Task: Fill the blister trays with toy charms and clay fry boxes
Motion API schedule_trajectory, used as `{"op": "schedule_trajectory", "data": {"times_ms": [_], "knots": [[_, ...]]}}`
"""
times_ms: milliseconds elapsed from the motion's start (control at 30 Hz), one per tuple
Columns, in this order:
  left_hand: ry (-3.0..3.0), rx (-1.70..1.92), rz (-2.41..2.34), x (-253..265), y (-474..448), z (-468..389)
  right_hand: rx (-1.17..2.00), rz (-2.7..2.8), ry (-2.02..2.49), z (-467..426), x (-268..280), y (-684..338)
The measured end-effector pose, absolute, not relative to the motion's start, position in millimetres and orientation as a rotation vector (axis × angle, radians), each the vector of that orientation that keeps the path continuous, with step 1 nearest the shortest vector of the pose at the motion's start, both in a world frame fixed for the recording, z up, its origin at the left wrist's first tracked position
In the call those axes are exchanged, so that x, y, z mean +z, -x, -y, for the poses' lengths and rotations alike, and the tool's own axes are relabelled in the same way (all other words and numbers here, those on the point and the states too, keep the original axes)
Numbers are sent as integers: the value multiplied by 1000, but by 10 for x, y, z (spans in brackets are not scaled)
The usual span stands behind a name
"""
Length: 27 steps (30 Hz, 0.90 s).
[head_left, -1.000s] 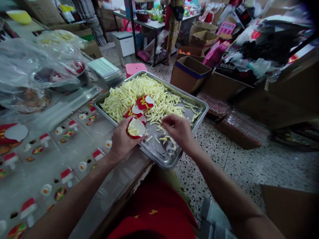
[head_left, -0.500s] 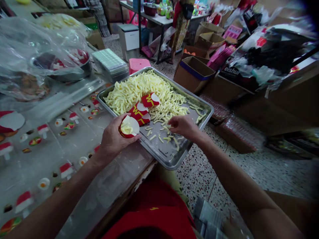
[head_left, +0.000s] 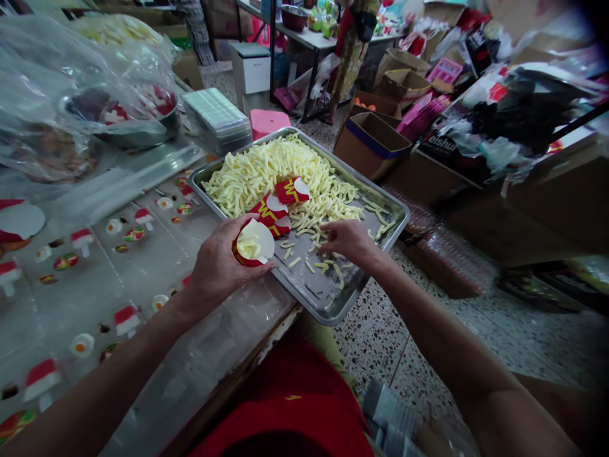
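My left hand (head_left: 223, 257) is wrapped around a small red fries carton (head_left: 243, 255) with a white inside, held upright at the tray's near left edge. A few pale toy-like fries (head_left: 250, 240) show in its mouth. Over the metal tray (head_left: 328, 312), my right hand (head_left: 352, 242) hovers low among scattered loose fries (head_left: 311, 265), index finger and thumb apart; any small piece between them is hidden. Pale fries (head_left: 266, 162) are heaped along the tray's far side. Several red cartons with yellow marks (head_left: 269, 209) lie on the heap.
Left, plastic sheeting with small food-shaped pieces (head_left: 126, 320) covers the table. A metal bowl (head_left: 166, 130) under clear bags and stacked clear boxes (head_left: 216, 117) stand behind. A pink stool (head_left: 269, 122) is beyond the tray. Cardboard boxes (head_left: 368, 143) crowd the right floor.
The view has shifted slightly. My left hand's carton has tipped a little, showing more fries inside. My right hand stays over the loose fries, its fingers spreading slightly.
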<state>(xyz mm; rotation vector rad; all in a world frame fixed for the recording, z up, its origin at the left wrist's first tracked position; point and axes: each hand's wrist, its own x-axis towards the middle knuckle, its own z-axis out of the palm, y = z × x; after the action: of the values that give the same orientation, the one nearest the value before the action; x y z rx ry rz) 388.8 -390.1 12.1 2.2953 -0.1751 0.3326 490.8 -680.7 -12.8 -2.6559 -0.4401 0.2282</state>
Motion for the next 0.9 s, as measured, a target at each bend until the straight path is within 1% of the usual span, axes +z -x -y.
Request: {"op": "schedule_trajectory", "data": {"times_ms": [233, 467, 633, 700, 800, 900], "knots": [[-2280, 294, 192, 45, -3938, 3896, 262, 259, 2564, 6822, -271, -4960], [-2246, 229, 185, 63, -3951, 3919, 155, 253, 2567, 6833, -339, -4862], [-2198, 178, 141, 74, -3970, 3948, 268, 204, 2524, 6822, -369, -4860], [-2214, 158, 160, 67, -3969, 3958, 286, 175, 2562, 6791, -356, -4852], [-2259, 133, 203, 60, -3947, 3973, 174, 261, 2638, 6748, -281, -4804], [-2337, 116, 251, 86, -3901, 4000, 140, 330, 2478, 6768, -156, -4733]]}}
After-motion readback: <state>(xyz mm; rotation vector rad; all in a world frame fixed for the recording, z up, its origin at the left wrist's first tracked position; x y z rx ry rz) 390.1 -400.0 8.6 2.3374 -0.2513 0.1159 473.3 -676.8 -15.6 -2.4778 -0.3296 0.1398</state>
